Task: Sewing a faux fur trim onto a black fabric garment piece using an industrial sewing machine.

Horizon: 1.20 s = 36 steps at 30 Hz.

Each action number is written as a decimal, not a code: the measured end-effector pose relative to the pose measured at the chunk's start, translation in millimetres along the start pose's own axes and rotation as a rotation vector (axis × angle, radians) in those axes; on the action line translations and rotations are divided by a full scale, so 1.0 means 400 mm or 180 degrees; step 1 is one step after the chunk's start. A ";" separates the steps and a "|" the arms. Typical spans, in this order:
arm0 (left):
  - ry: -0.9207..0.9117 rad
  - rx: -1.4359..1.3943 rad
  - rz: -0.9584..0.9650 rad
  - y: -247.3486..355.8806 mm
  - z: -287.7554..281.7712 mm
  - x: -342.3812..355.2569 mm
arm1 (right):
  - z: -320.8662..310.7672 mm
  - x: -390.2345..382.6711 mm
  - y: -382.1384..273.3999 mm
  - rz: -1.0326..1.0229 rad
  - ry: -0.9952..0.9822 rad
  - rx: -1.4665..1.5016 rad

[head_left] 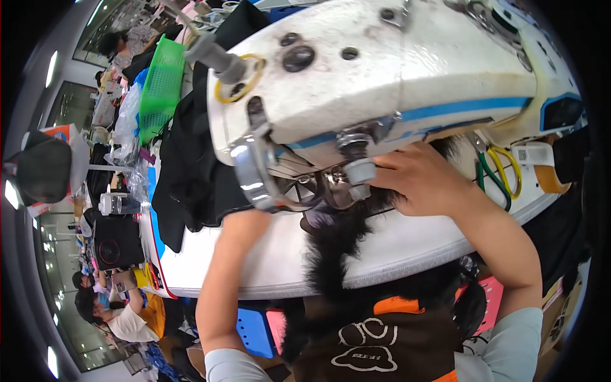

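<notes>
A white industrial sewing machine with a blue stripe fills the upper middle, and its head hides much of what lies beneath. Black furry fabric passes under the needle area and hangs over the table's front edge. My right hand is closed on the fur at the right of the needle area, its fingertips partly covered by fur and machine parts. To the left, my left hand reaches behind the shiny metal guard; only its wrist end shows and the fingers are hidden.
Scissors with yellow and green handles lie right of my right hand. Black cloth is heaped on the table's left, by a green basket. The white table curves in front. Other people sit at the far left.
</notes>
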<state>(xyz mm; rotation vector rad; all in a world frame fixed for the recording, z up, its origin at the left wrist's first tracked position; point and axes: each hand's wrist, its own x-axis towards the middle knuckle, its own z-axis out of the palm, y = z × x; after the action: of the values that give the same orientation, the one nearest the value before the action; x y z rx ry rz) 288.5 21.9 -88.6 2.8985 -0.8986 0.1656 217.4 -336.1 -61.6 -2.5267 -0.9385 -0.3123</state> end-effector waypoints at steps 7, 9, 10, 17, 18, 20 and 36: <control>0.0844 -0.0102 0.0525 0.304 -0.160 -0.111 | 0.002 0.007 -0.006 -0.0152 0.0055 0.0021; 0.0472 -0.0583 -0.0111 0.272 -0.109 -0.080 | -0.001 0.009 -0.011 -0.0130 0.0064 0.0089; 0.0197 -0.0600 -0.0186 0.223 -0.064 -0.077 | -0.003 0.009 -0.013 -0.0140 0.0115 0.0143; -0.0178 -0.0497 -0.0325 0.020 -0.055 0.001 | 0.002 0.021 -0.046 0.0057 -0.0158 0.0027; -0.0244 -0.0691 -0.0353 0.009 -0.066 0.012 | 0.001 0.023 -0.048 0.0042 -0.0148 0.0033; -0.0207 -0.0964 -0.0383 0.037 -0.072 0.023 | 0.008 0.016 -0.042 0.0002 -0.0041 -0.0051; 0.0662 0.0571 0.0649 0.246 -0.078 -0.049 | 0.018 0.012 -0.045 -0.0021 0.0166 -0.0194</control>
<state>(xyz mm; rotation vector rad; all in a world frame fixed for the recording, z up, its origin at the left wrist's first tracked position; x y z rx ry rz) 214.2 -44.0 -54.1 2.8685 -1.1928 0.5808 209.2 -317.9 -60.6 -2.5578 -0.9308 -0.4128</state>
